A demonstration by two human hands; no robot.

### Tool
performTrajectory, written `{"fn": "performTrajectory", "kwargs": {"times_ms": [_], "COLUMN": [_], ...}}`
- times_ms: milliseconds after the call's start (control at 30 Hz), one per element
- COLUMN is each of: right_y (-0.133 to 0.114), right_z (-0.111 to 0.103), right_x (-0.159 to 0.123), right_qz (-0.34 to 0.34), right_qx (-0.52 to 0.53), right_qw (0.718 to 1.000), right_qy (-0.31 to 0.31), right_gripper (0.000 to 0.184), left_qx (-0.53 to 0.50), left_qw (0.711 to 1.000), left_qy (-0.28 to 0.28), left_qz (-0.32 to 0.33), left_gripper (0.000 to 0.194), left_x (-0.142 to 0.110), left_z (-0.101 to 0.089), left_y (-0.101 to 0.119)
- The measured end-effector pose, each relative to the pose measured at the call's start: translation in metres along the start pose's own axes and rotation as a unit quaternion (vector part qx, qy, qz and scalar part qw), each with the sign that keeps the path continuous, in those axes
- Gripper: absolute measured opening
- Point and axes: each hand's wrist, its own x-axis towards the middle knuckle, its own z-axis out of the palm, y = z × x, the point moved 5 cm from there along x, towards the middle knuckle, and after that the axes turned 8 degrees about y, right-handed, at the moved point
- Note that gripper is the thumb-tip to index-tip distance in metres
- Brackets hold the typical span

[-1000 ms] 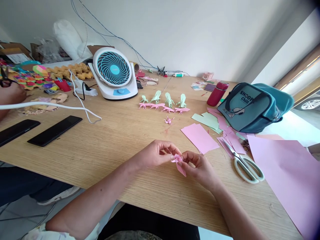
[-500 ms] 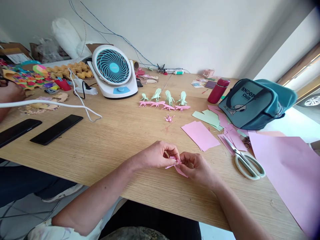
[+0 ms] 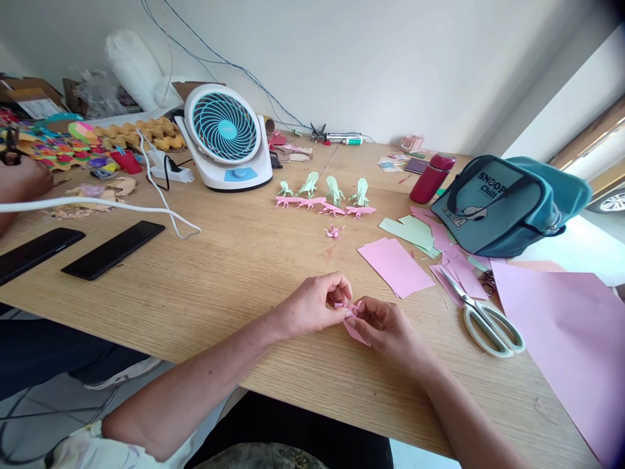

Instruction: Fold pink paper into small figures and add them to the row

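Note:
Low over the front of the table, a small pink folded-paper figure (image 3: 358, 332) is pinched between both hands. My left hand (image 3: 317, 303) is closed on its upper left part with thumb and fingers. From the other side, my right hand (image 3: 385, 324) grips it, fingertips close to the left ones. One flat pink flap hangs below the fingers; the folds inside the pinch are partly hidden. Beyond the hands lies a small pink paper piece (image 3: 334, 230). Behind it, several pink paper figures (image 3: 332, 209) stand in a row before several green paper figures (image 3: 334, 190).
Right of my hands are pink sheets (image 3: 396, 267), green paper (image 3: 407, 232), scissors (image 3: 491, 326) and a large pink sheet (image 3: 561, 326). A teal bag (image 3: 493, 208) and red flask (image 3: 432, 179) stand behind. A fan (image 3: 227, 140), phones (image 3: 114, 249) and another person's hand (image 3: 22, 182) are left.
My left fingers have shifted slightly on the pink figure, and its left flap no longer shows below them. The whole view has turned a little to the left.

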Motion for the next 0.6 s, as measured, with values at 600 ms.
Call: {"fn": "performTrajectory", "kwargs": {"times_ms": [600], "right_y": [0.003], "right_z": [-0.014], "right_x": [0.005], "right_qz": [-0.078], "right_qx": [0.103], "right_qw": [0.989], "right_qy": [0.066], "right_gripper": [0.029], "left_qx": [-0.188], "left_qw": [0.982], "left_qy": [-0.006], "left_qz": [-0.026], "left_gripper": [0.024], "left_x": [0.004], "left_z": [-0.001], "left_y": [-0.002]}}
